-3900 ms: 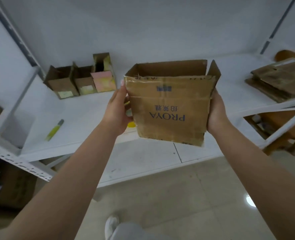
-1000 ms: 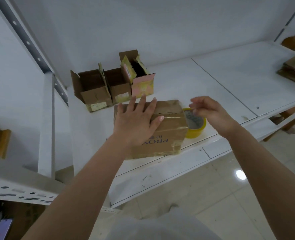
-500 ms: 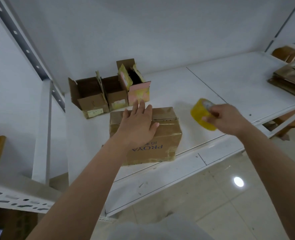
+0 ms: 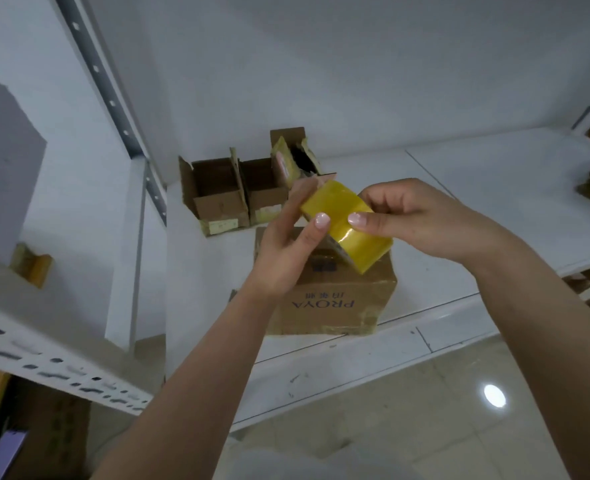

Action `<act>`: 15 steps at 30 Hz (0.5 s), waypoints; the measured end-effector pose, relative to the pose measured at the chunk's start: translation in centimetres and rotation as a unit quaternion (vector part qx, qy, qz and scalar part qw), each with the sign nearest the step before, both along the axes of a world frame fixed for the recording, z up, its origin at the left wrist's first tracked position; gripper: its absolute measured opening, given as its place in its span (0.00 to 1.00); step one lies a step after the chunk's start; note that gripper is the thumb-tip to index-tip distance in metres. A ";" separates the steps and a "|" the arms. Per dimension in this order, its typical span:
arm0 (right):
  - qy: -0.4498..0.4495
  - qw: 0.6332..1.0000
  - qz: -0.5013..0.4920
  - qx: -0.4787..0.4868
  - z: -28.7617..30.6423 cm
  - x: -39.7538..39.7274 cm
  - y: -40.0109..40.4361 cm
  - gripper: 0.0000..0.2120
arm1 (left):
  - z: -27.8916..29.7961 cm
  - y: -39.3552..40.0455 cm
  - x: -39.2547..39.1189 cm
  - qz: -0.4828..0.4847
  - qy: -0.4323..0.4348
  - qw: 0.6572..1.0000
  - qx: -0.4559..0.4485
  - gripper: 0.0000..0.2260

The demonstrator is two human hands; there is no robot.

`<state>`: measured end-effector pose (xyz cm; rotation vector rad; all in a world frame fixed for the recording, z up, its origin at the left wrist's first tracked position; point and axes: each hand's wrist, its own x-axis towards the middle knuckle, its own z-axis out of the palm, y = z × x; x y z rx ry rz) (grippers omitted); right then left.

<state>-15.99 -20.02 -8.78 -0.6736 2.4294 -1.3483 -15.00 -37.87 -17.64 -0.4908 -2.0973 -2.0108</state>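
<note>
One wide-angle view from the head, facing forward and down, close over the left hand (image 4: 286,247) and right hand (image 4: 421,223); shelf (image 4: 494,188) beyond them, floor (image 4: 425,410) beneath.

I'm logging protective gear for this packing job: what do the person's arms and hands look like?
Left forearm and right forearm are bare; no sleeve shows. The left hand and right hand wear no gloves, and no ring, watch or bracelet is visible. The nails on the fingers look pale pink and glossy.
</note>
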 end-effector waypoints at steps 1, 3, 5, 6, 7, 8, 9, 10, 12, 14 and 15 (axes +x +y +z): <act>-0.012 1.000 0.017 0.007 -0.2 -0.2 -0.3 0.09 | 0.1 -0.2 0.0 0.005 0.008 1.000 0.011 0.31; -0.023 0.999 0.041 0.015 -0.5 -0.6 -0.6 0.04 | 0.5 -0.5 0.0 0.005 0.022 0.999 0.025 0.22; -0.026 0.998 0.050 0.016 -0.6 -1.1 -0.9 0.05 | 0.6 -0.5 0.0 -0.005 0.018 0.999 0.049 0.19; -0.027 0.998 0.054 0.016 -0.5 -1.3 -1.1 0.06 | 0.4 -0.5 -0.1 -0.008 0.007 0.998 0.066 0.19; -0.023 0.998 0.057 0.019 -0.5 -1.4 -1.3 0.06 | 0.3 -0.5 -0.3 -0.011 -0.010 0.997 0.081 0.20; -0.013 0.998 0.061 0.020 -0.4 -1.5 -1.7 0.08 | 0.2 -0.6 -0.5 -0.010 -0.030 0.995 0.093 0.20; 0.003 0.998 0.064 0.018 -0.4 -1.6 -2.1 0.11 | 0.0 -0.6 -0.6 -0.006 -0.050 0.993 0.104 0.20; 0.021 0.998 0.064 0.011 -0.4 -1.9 -2.4 0.15 | -0.2 -0.7 -0.9 0.000 -0.068 0.991 0.114 0.21; 0.034 0.997 0.067 -0.008 -0.6 -2.4 -2.6 0.23 | -0.5 -0.9 -1.3 0.017 -0.092 0.987 0.133 0.21; 0.002 0.997 0.081 -0.010 -0.7 -2.9 -2.2 0.24 | -0.8 -1.0 -1.6 0.035 -0.105 0.981 0.162 0.18; -0.026 0.996 0.087 -0.011 -0.9 -3.2 -1.7 0.20 | -0.9 -1.1 -1.7 0.041 -0.105 0.978 0.177 0.17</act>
